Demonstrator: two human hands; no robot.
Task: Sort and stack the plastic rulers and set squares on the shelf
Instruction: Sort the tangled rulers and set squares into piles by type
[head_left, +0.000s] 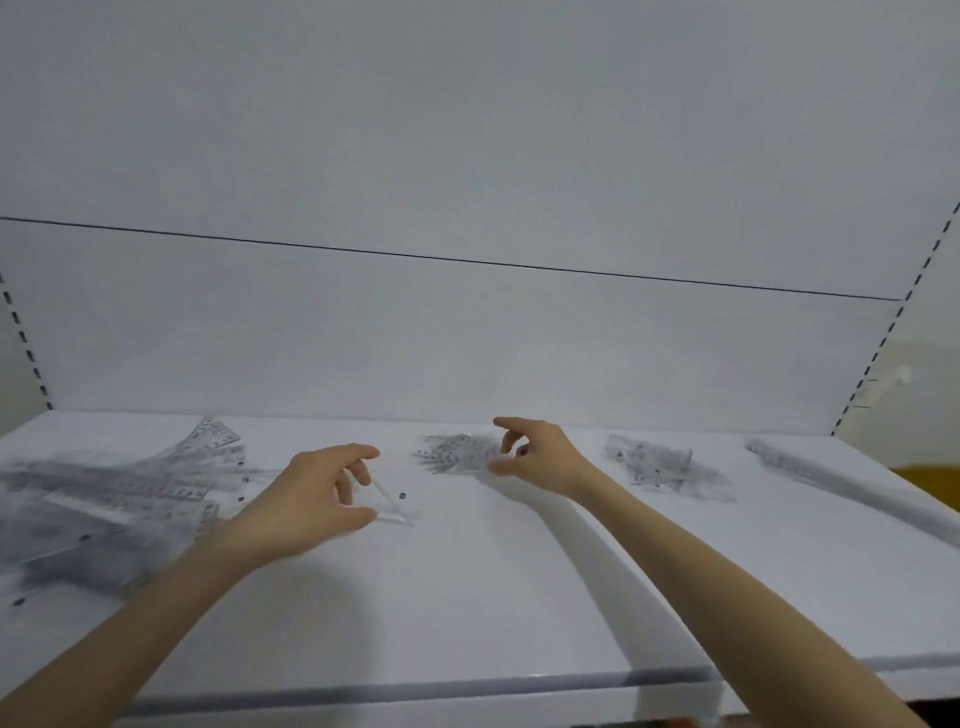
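1. The left hand (311, 499) pinches a clear set square (390, 500) between thumb and curled fingers, just left of the middle pile (454, 454) on the shelf (519, 597); thin and slick, it could slip free.
2. The right hand (540, 457), loosely spread and holding nothing, hovers over the middle pile's right edge; a careless brush could scatter it.
3. Far left of that pile, the unsorted heap (104, 499) overlaps, so two clear pieces may lift together.
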